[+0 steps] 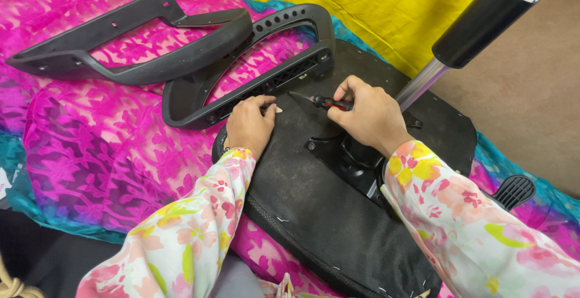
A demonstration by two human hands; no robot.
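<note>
On the pink patterned cloth (90, 147) in front of me lies an upturned chair seat (314, 213), its black underside facing up. One black armrest (241, 86) sits against the seat's far edge; a second armrest (133, 44) lies just beyond it on the cloth. My right hand (370, 117) is closed around a screwdriver (323, 102) with a red and black handle, its tip pointing toward the armrest's bracket. My left hand (249, 123) presses on the seat beside that bracket, fingers curled, pinching something small and pale that I cannot make out. To do this well, I judge the tip should sit square in the screw head, with steady downward pressure while the left hand keeps the bracket from shifting. At upper right a black cylinder (489, 14) on a shiny rod (423, 83) carries a narrow white label strip near its top. Yellow fabric (374, 8) lies behind.
</note>
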